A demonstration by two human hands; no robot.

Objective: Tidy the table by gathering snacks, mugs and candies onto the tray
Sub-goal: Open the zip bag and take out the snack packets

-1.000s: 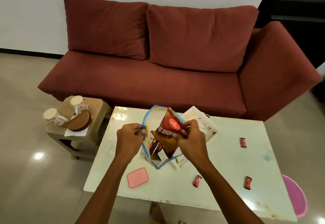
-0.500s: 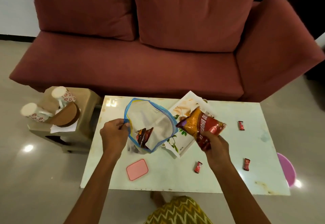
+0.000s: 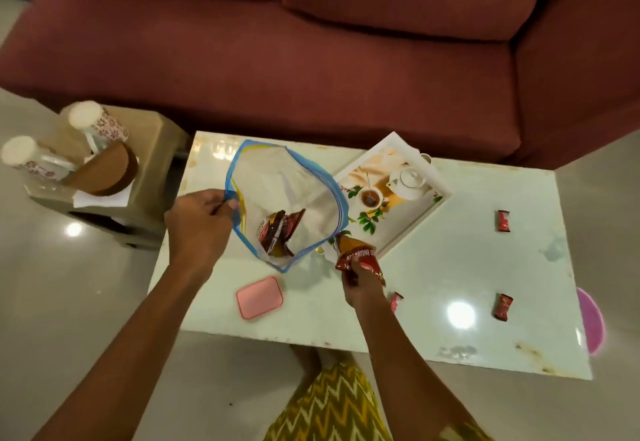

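My left hand (image 3: pixel 199 229) pinches the left rim of a clear zip bag (image 3: pixel 294 184) with a blue edge, held open over the white table (image 3: pixel 450 267). Inside the bag lie red-brown snack packets (image 3: pixel 277 236). My right hand (image 3: pixel 363 284) grips another red and orange snack packet (image 3: pixel 356 255) at the near corner of the white picture tray (image 3: pixel 412 229). Three red candies lie on the table: one (image 3: pixel 503 220) far right, one (image 3: pixel 502 306) near right, one (image 3: pixel 396 301) beside my right wrist. Two floral mugs (image 3: pixel 98 122) (image 3: pixel 26 156) rest on a side stool.
A pink lid (image 3: pixel 259 297) lies on the table near its front edge. The beige stool (image 3: pixel 156 149) to the left also carries a brown round piece (image 3: pixel 107 172). A red sofa (image 3: pixel 311 59) stands behind the table. A pink object (image 3: pixel 592 323) peeks out at the table's right.
My right hand drew the snack packet out of the bag, swung it right, then lowered it toward the tray's near corner. My left hand kept hold of the bag. The camera tilted down.
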